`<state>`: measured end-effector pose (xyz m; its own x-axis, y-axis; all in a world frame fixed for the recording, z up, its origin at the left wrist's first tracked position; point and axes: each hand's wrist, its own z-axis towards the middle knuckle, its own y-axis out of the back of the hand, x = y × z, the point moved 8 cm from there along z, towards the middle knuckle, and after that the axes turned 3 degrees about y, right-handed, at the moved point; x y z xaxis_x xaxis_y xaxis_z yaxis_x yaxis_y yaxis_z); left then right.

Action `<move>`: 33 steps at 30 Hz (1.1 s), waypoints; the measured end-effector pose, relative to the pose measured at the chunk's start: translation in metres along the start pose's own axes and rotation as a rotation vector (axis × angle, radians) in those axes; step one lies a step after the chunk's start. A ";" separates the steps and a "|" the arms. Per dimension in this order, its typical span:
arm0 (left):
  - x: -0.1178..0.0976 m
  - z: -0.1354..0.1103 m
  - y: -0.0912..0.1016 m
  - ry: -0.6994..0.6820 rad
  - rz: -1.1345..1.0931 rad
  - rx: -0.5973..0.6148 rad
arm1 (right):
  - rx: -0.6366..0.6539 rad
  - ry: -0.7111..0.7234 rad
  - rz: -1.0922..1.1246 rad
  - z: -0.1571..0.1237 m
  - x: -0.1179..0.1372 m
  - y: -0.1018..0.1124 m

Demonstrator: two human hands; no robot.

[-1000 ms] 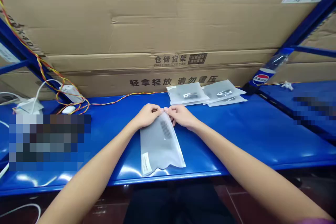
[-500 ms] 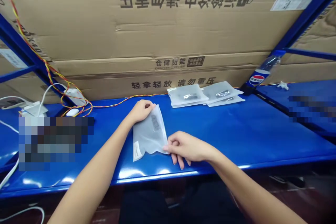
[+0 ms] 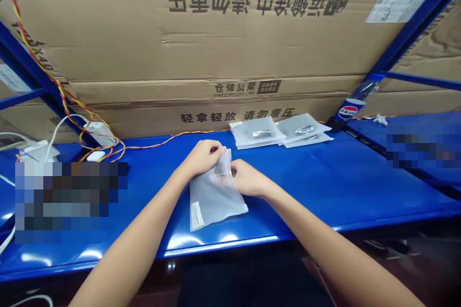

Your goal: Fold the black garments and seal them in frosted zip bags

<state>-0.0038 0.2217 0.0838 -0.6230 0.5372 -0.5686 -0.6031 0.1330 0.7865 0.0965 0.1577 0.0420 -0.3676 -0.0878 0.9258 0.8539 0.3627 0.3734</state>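
Note:
A frosted, translucent zip bag (image 3: 212, 199) with a white label lies on the blue shelf (image 3: 324, 187) in front of me. My left hand (image 3: 203, 156) pinches the bag's top edge with closed fingers. My right hand (image 3: 245, 177) sits at the bag's upper right, its fingers curled and partly seen through the plastic, as if inside the opening. A stack of similar bags (image 3: 281, 132), each with a small dark item inside, lies further back.
Large cardboard boxes (image 3: 230, 43) wall off the back of the shelf. Red-yellow twisted wire (image 3: 104, 141), a white adapter (image 3: 97, 129) and cables lie at left. A Pepsi bottle (image 3: 351, 105) leans by the blue upright at right. Blurred patches cover parts left and right.
My right hand went from the bag's top edge down to its bottom corner, then back up to the bag's upper right. The left hand stayed on the top edge. The bag shifted slightly.

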 end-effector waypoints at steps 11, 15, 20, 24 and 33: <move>0.013 -0.039 0.050 0.093 0.266 -0.112 | -0.626 -0.068 0.492 -0.068 -0.043 0.049; 0.036 -0.053 0.064 0.167 0.381 -0.133 | -0.786 -0.061 0.066 -0.114 -0.058 0.062; 0.046 -0.055 0.058 0.201 0.502 -0.136 | -0.923 0.061 -0.753 -0.160 -0.026 0.051; -0.005 -0.064 0.045 0.080 0.530 -0.216 | -0.576 0.319 -0.803 -0.146 -0.012 0.024; -0.143 -0.113 -0.043 -0.183 0.095 -0.499 | -0.950 0.042 -0.312 -0.151 -0.036 0.098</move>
<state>0.0550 0.0455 0.1045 -0.6159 0.6701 -0.4142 -0.7397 -0.3112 0.5966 0.2492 0.0559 0.0544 -0.6279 -0.0918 0.7729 0.6684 -0.5723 0.4751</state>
